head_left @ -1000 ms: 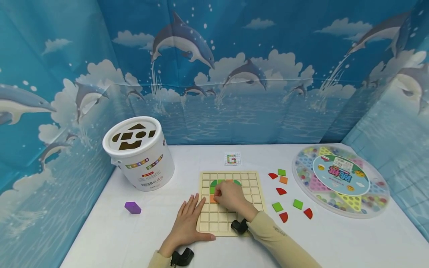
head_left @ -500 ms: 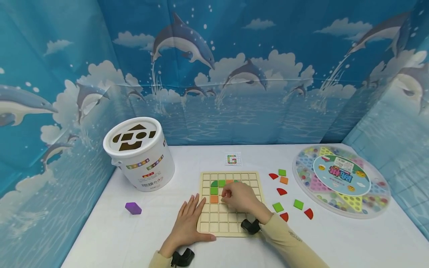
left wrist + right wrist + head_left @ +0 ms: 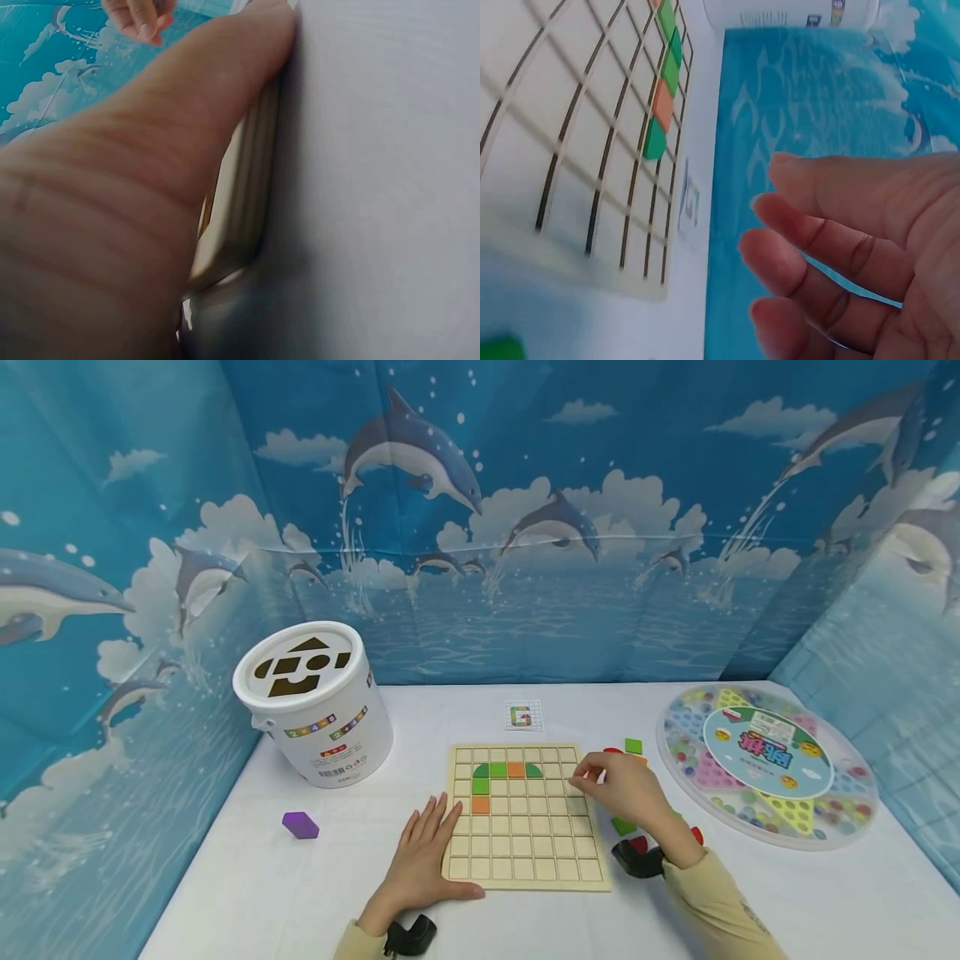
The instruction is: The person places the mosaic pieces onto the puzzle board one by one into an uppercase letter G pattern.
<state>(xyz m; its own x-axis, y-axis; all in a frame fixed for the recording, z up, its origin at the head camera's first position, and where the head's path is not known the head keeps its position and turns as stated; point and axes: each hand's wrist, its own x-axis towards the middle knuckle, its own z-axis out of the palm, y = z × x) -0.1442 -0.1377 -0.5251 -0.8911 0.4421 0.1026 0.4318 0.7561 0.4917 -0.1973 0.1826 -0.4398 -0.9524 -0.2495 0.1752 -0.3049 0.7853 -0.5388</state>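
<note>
A wooden grid board [image 3: 525,852] lies on the white table. In its upper left cells sits a run of green and orange tiles [image 3: 497,770], also in the right wrist view as tiles [image 3: 664,105] on the board [image 3: 570,150]. My left hand [image 3: 420,853] lies flat, fingers straight, on the table and the board's left edge; its thumb [image 3: 187,127] runs along the board's rim [image 3: 251,195]. My right hand [image 3: 622,789] hovers over the board's right edge with fingers loosely curled [image 3: 840,247], and it holds nothing. Loose green, orange and red tiles [image 3: 633,746] lie just beyond and under it.
A white shape-sorter bucket [image 3: 315,706] stands at the back left, with a purple block [image 3: 301,824] in front of it. A small pattern card [image 3: 523,716] lies behind the board. A round marble game tray [image 3: 847,810] fills the right side. Blue dolphin walls enclose the table.
My right hand has left the orange tile on the board's left column and swung right to the board's right edge near the loose tiles. The left hand stayed put.
</note>
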